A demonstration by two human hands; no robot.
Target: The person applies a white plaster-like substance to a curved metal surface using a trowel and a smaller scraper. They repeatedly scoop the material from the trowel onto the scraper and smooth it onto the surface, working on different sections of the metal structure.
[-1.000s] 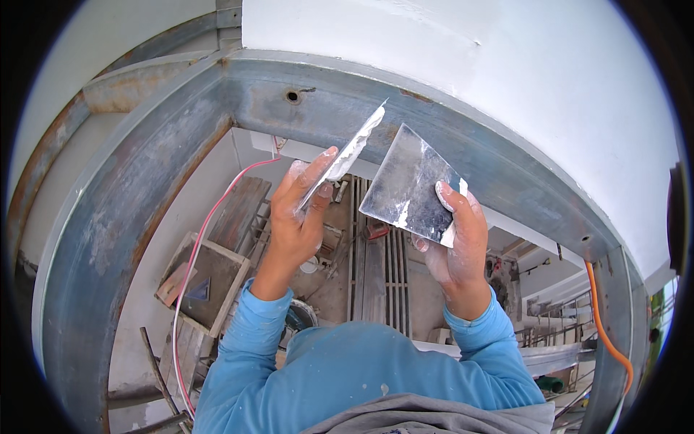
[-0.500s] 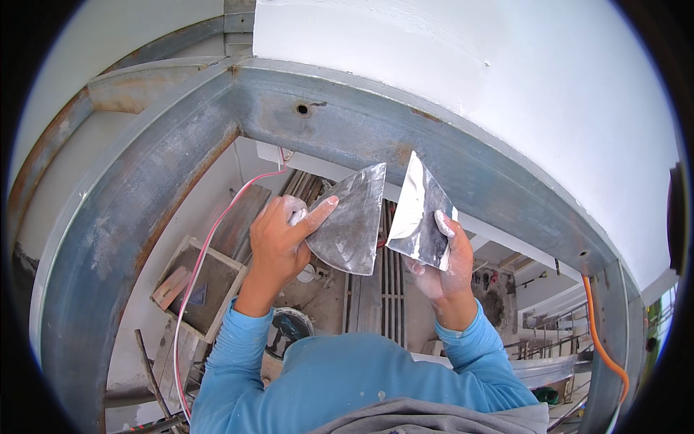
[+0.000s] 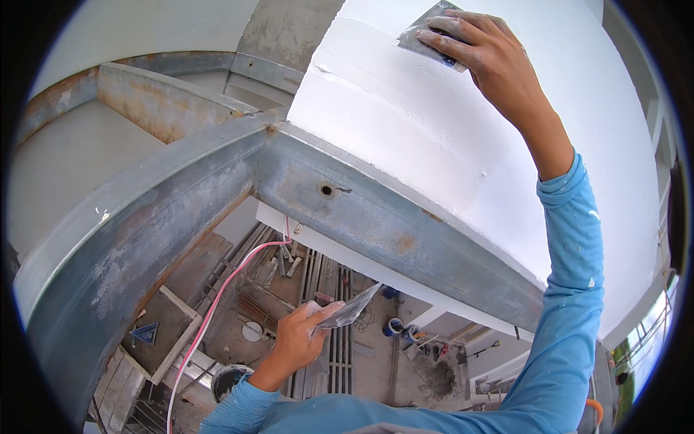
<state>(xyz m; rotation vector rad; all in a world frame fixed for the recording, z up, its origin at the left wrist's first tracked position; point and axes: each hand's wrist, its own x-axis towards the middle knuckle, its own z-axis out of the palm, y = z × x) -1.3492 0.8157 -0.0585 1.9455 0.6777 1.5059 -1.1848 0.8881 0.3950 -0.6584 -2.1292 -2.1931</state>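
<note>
My right hand (image 3: 495,61) is raised high on an outstretched arm, its fingers spread over the blade of a putty knife (image 3: 418,35). That blade lies against the white wall (image 3: 520,188), near the wall's upper left part; the knife's handle is hidden under my palm. Lower down, in front of my body, my left hand (image 3: 296,340) grips a second, wide putty knife (image 3: 354,307). Its grey blade is seen nearly edge-on and points up to the right. A ridge of white putty (image 3: 325,70) shows close to the wall's left edge.
A rusty steel beam (image 3: 376,210) runs below the wall and meets another beam (image 3: 137,239) at a corner. A red and white cable (image 3: 238,267) hangs at the left. Far below are a black bucket (image 3: 230,380), blue buckets (image 3: 392,327), pipes and a wooden frame.
My right hand has gone from in front of my chest up to the wall with its putty knife. My left hand has dropped lower, its blade turned edge-on. The view has tilted upward.
</note>
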